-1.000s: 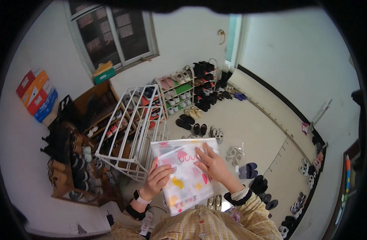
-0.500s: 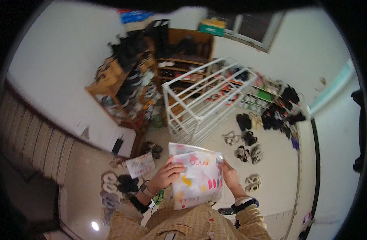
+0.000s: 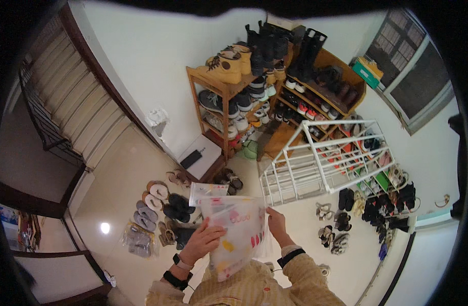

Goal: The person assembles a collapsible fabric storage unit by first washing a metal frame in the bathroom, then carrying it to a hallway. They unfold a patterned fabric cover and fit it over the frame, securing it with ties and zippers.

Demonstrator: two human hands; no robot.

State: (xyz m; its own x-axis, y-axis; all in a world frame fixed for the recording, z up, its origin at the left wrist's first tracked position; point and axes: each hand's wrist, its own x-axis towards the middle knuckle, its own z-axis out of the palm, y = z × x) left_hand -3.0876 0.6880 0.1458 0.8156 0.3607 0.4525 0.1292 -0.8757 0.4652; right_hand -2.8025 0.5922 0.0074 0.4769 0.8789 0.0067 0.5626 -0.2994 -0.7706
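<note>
In front of my chest I hold a translucent white plastic bag (image 3: 235, 239) printed with pink, red and yellow shapes. My left hand (image 3: 206, 239) grips its left side, with the fingers lying across the front. At the upper right edge, my right hand (image 3: 277, 224) pinches the bag. A smaller bag (image 3: 208, 190) with a similar print shows just beyond the upper left corner; what supports it is hidden. I cannot make out anything inside the bag I hold.
A white tubular rack frame (image 3: 323, 166) stands ahead. Wooden shelves (image 3: 225, 91) full of shoes and boots fill the corner. Slippers (image 3: 158, 192) and other shoes (image 3: 341, 244) lie on the floor at both sides. Stairs (image 3: 83, 97) rise at the left; a window (image 3: 417, 66) is far right.
The view has turned left, so the shelves and rack appear farther right and the stairs show more fully. Both hands still hold the bag, and the smaller bag now appears right behind its top.
</note>
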